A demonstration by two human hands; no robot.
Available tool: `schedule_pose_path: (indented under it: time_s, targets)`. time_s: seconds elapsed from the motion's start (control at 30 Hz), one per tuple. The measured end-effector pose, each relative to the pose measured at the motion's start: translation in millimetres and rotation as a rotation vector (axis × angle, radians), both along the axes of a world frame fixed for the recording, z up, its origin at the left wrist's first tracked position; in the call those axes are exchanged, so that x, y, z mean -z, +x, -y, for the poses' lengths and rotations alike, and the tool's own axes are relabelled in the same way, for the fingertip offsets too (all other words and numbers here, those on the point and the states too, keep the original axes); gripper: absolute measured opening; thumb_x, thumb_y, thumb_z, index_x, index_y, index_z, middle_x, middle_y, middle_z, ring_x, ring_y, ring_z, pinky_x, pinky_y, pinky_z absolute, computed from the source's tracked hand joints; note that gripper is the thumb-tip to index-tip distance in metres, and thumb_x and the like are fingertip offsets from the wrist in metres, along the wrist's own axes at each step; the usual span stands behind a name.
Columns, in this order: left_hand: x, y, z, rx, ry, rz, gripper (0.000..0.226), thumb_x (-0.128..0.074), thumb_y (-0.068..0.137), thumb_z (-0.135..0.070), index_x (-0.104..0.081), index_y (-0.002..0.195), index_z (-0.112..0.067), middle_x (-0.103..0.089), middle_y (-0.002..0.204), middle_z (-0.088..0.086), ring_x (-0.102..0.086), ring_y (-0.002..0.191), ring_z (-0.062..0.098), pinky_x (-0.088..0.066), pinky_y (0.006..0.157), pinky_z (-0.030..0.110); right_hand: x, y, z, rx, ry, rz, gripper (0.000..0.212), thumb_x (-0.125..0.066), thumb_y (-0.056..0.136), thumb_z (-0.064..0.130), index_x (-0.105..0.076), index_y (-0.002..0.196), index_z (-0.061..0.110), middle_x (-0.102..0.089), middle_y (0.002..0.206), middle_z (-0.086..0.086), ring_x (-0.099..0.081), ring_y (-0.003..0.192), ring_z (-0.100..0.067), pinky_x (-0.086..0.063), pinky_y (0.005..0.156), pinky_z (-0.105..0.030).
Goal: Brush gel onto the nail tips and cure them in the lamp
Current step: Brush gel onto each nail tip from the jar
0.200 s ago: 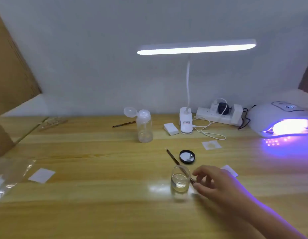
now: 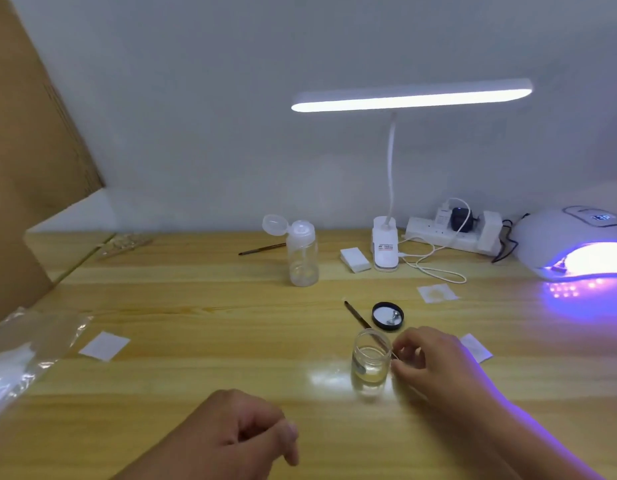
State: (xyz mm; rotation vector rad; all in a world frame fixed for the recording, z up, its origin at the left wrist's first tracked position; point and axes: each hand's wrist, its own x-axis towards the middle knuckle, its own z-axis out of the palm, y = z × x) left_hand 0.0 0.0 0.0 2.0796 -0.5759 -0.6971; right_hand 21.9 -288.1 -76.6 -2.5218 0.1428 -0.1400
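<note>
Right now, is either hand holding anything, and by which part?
The right hand pinches the brush by its near end, beside the jar. The left hand: cannot tell.

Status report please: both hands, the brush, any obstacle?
Right hand pinches brush resting across glass jar. Left hand low, curled, contents unclear. Curing lamp lit; only black lid near jar.
</note>
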Motion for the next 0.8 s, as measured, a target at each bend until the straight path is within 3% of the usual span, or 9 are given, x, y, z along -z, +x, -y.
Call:
schedule_pose_path:
  time_s: [0.1, 0.33, 0.5, 0.57, 0.67, 0.73, 0.8]
  targets:
    - [32, 7, -7, -0.139, -0.121, -0.048, 0.046, -0.057, 0.072, -0.061, -0.075, 0.079, -0.019, -0.059, 0.051, 0.000, -0.046, 0.044, 0.010, -0.037, 0.050, 0.020, -2, 4, -3, 0.098, -0.002, 0.018, 0.009, -0.067, 0.079, 0.012, -0.069, 0.076, 0.021, -0.064, 0.072, 0.007, -0.059, 0.073, -0.007, -0.048, 0.068, -0.027]
    - [47, 12, -9, -0.226, -0.218, -0.101, 0.046, -0.062, 0.072, -0.059, -0.076, 0.081, -0.016, -0.060, 0.051, 0.002, -0.047, 0.041, 0.010, -0.037, 0.045, 0.017, -7, -8, 13, 0.234, 0.243, 0.232, 0.020, -0.077, 0.070, 0.008, -0.068, 0.069, 0.025, -0.063, 0.060, 0.014, -0.054, 0.057, -0.002, -0.041, 0.057, -0.013]
    - [60, 11, -3, -0.271, -0.183, -0.028, 0.023, -0.063, 0.091, -0.036, -0.075, 0.078, -0.022, -0.061, 0.052, 0.003, -0.050, 0.041, 0.012, -0.038, 0.047, 0.018, -20, -27, 50, 0.302, 0.408, 0.320, 0.021, -0.078, 0.074, 0.005, -0.070, 0.071, 0.024, -0.069, 0.063, 0.011, -0.052, 0.050, 0.000, -0.039, 0.050, -0.007]
    - [63, 8, 6, -0.274, -0.169, 0.098, 0.019, -0.064, 0.093, -0.026, -0.074, 0.077, -0.028, -0.058, 0.052, -0.001, -0.047, 0.043, 0.008, -0.037, 0.050, 0.019, -21, -41, 66, 0.274, 0.460, 0.295, 0.023, -0.076, 0.078, 0.004, -0.065, 0.077, 0.024, -0.069, 0.064, 0.001, -0.049, 0.051, -0.005, -0.040, 0.051, -0.016]
    - [62, -3, 36, -0.195, -0.146, 0.486, 0.006, -0.067, 0.084, -0.036, -0.072, 0.081, -0.034, -0.057, 0.058, -0.015, -0.047, 0.048, -0.003, -0.034, 0.051, 0.009, -19, -61, 78, 0.207, 0.498, 0.288, 0.033, -0.065, 0.087, -0.002, -0.066, 0.091, 0.030, -0.066, 0.074, -0.010, -0.046, 0.057, -0.014, -0.040, 0.054, -0.025]
    - [61, -13, 73, -0.020, -0.124, 0.712, 0.016, -0.060, 0.081, -0.040, -0.073, 0.086, -0.033, -0.063, 0.071, -0.018, -0.052, 0.058, -0.008, -0.038, 0.053, 0.004, -17, -69, 78, 0.185, 0.486, 0.329, 0.047, -0.056, 0.090, -0.005, -0.071, 0.100, 0.038, -0.068, 0.080, -0.004, -0.054, 0.059, -0.013, -0.046, 0.056, -0.025]
    - [67, -19, 122, 0.143, -0.089, 0.904, 0.028, -0.052, 0.084, -0.039, -0.073, 0.099, -0.030, -0.069, 0.092, -0.017, -0.061, 0.076, -0.006, -0.048, 0.061, 0.010, -18, -74, 76, 0.193, 0.438, 0.380, 0.052, -0.055, 0.090, -0.005, -0.071, 0.103, 0.042, -0.073, 0.084, 0.006, -0.063, 0.066, -0.009, -0.051, 0.063, -0.022]
